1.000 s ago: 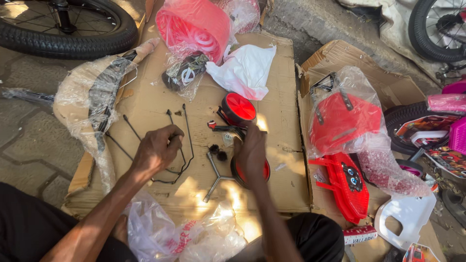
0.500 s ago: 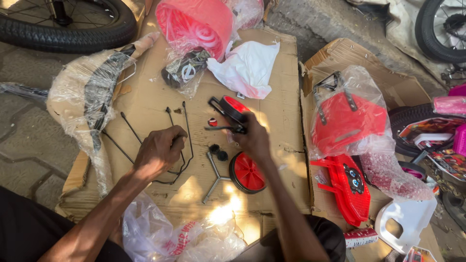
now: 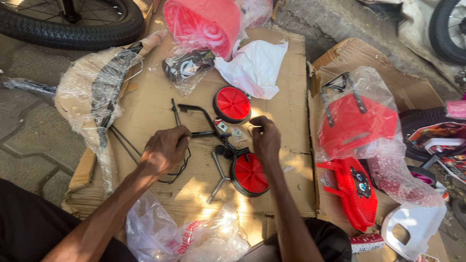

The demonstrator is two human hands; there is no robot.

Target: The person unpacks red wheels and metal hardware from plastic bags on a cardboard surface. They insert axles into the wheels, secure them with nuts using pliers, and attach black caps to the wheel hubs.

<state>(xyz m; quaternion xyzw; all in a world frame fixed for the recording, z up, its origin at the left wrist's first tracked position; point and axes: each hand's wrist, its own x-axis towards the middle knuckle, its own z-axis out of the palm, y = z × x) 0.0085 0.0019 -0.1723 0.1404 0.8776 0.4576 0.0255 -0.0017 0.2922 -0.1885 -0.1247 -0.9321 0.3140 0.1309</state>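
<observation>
Gripping a black bracket point(image 3: 196, 121) in the closed left hand point(image 3: 162, 153); right hand point(image 3: 264, 140) curled, pinching small hardware point(image 3: 252, 130) on cardboard point(image 3: 286, 160)

a pink basket point(image 3: 204, 22) far centre, a bicycle tyre point(image 3: 73, 29) far left, a red wrapped seat point(image 3: 357, 121) right, a white plastic bag point(image 3: 255, 68) between.
</observation>
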